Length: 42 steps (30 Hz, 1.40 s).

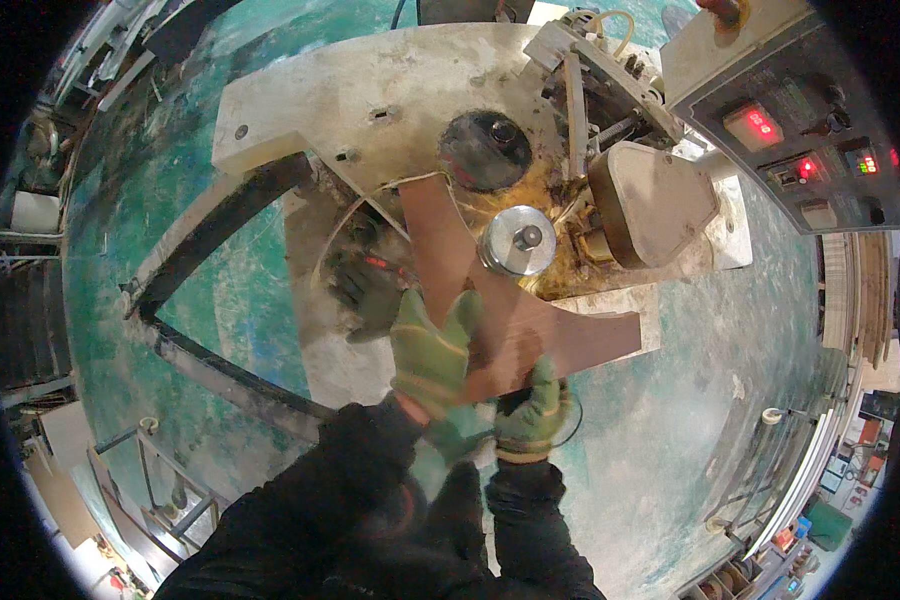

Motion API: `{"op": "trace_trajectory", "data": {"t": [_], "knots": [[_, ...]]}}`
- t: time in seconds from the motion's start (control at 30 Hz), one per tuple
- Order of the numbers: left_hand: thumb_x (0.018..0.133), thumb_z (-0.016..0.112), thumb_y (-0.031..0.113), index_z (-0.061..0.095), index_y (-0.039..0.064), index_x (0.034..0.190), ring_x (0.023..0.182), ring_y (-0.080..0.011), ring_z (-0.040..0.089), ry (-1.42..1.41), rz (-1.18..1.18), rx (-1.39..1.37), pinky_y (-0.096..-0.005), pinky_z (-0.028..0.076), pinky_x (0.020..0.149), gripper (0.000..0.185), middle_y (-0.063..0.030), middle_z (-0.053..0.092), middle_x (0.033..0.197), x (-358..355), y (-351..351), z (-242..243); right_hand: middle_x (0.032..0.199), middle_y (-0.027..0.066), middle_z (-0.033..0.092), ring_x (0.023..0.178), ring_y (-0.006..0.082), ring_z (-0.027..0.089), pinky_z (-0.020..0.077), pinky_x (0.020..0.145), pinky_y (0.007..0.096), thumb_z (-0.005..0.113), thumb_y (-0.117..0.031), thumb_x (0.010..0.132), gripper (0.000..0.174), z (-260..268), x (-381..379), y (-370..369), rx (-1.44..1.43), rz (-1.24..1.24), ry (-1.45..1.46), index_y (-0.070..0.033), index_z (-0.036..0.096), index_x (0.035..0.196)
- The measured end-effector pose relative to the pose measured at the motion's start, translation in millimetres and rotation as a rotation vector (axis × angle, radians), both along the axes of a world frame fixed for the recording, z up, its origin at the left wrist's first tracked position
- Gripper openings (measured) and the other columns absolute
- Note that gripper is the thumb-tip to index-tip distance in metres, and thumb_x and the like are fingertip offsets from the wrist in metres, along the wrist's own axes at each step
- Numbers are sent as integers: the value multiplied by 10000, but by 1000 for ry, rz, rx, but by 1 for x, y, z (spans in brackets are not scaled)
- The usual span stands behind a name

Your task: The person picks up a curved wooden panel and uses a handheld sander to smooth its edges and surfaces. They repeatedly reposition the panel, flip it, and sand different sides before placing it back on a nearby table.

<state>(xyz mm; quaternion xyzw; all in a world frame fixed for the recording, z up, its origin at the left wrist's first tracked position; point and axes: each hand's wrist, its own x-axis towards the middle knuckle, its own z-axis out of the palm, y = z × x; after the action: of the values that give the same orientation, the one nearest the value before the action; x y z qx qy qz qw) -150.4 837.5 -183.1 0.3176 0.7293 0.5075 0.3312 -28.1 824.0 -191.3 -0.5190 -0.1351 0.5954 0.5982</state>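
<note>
A brown curved board (514, 322), wide in the middle with two arms, lies across the front of a machine table. Its concave edge faces a shiny metal roller (521, 240) and appears to touch or nearly touch it. My left hand (431, 352), in a green work glove, grips the board's left part. At the near edge, my gloved right hand (536, 412) holds the board with the thumb on top; its other fingers are partly hidden. A thin pale strip (337, 232) runs along the end of the board's left arm and curves down to the left.
The machine table (292, 97) has a round dark plate (485, 150) behind the roller. A beige housing (649, 206) stands right of the roller, with a control box (787, 127) showing lit red displays beyond it. An angled metal frame (217, 232) juts left over the green floor.
</note>
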Motion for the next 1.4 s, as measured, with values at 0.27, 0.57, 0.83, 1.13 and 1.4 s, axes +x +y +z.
{"op": "trace_trajectory", "data": {"t": [0.27, 0.57, 0.83, 1.13, 1.4], "knots": [[937, 761, 404, 631, -72, 1154, 932, -329, 691, 174, 7, -251, -426, 523, 791, 538, -204, 726, 1043, -18, 6, -1, 725, 81, 663, 506, 146, 599, 460, 454, 254, 719, -294, 964, 323, 12, 49, 13, -183, 349, -298, 12, 676, 1059], [919, 785, 383, 651, -58, 1167, 981, -301, 692, -29, 8, -59, -409, 526, 837, 523, -182, 736, 1078, -40, 11, -3, 709, 77, 657, 547, 159, 653, 509, 462, 274, 737, -332, 959, 346, 19, 29, 21, -249, 361, -215, -6, 632, 1008], [903, 805, 341, 677, -25, 1099, 843, -251, 646, -75, 35, -74, -379, 512, 773, 435, -113, 706, 935, -56, 13, -3, 751, 102, 672, 577, 187, 670, 534, 488, 286, 737, -360, 955, 399, 19, 18, 25, -276, 433, -183, 24, 649, 1015], [897, 815, 323, 678, -24, 951, 774, -248, 615, -103, 45, -30, -397, 495, 712, 377, -111, 691, 848, -79, 25, -3, 786, 153, 684, 608, 216, 690, 553, 502, 297, 740, -349, 941, 407, 26, -3, 30, -311, 454, -74, 48, 657, 979], [920, 776, 415, 688, -39, 983, 780, -285, 643, 499, -61, -6, -431, 490, 702, 466, -155, 696, 844, -113, 37, -22, 814, 132, 667, 632, 195, 661, 510, 514, 296, 703, -362, 970, 366, 13, -23, 26, -328, 459, -47, -1, 660, 1016]]}}
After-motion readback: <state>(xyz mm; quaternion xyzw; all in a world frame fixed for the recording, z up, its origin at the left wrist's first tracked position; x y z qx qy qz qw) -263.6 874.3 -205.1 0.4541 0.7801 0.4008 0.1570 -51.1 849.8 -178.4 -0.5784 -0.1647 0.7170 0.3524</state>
